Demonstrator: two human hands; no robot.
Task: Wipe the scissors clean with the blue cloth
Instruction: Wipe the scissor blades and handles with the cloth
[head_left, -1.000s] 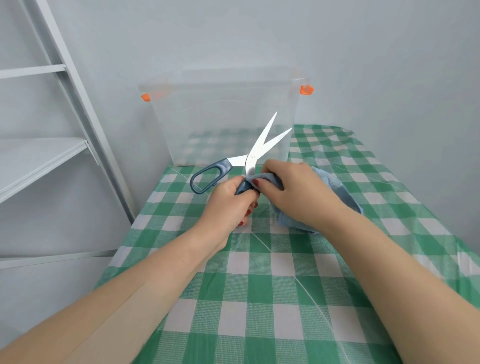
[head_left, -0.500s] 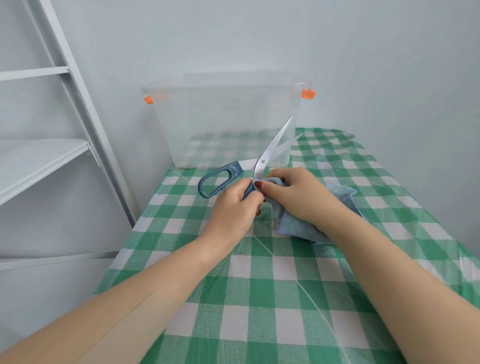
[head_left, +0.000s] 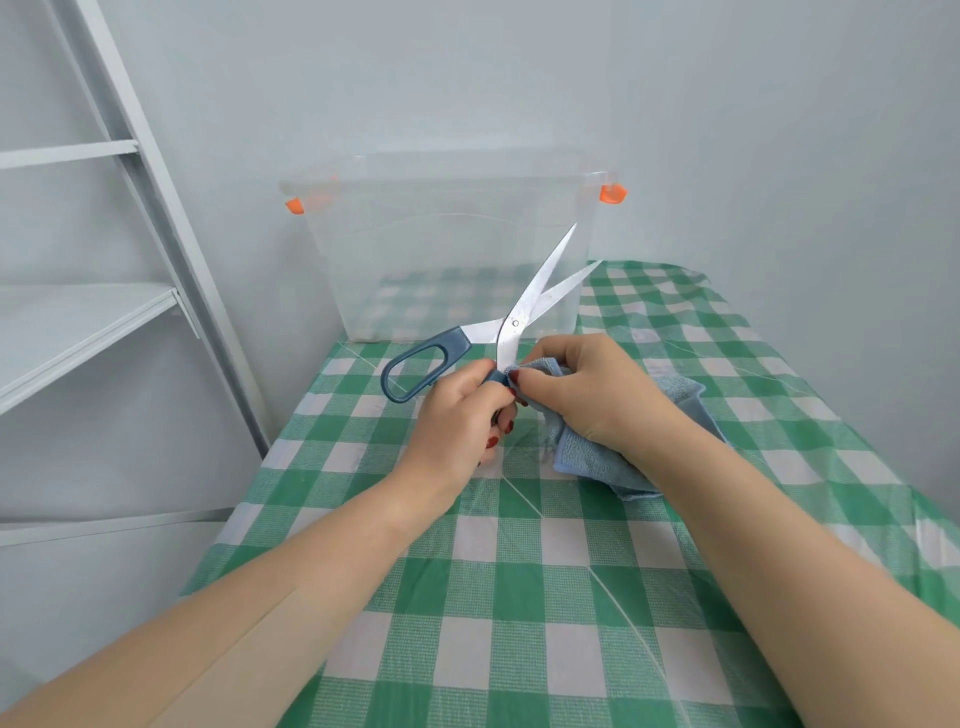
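Gripping scissors (head_left: 513, 326) by one handle just in front of clear bin (head_left: 441, 244), left hand (head_left: 457, 410) fingers curling tight, blades splayed toward bin. Right hand (head_left: 587, 395) pinching blue cloth (head_left: 584, 457) at blade base. Best bet: wiping pivot-to-tip, cloth padding fingertips off cutting edges.

Bright, even, cool light is washing over everything; the scissors (head_left: 511, 327) are glinting in front of the clear box (head_left: 447, 249), only faint shadows are falling on the checked tablecloth (head_left: 519, 571), and left of the box the shelf (head_left: 78, 322) is slanting with wide-angle distortion.
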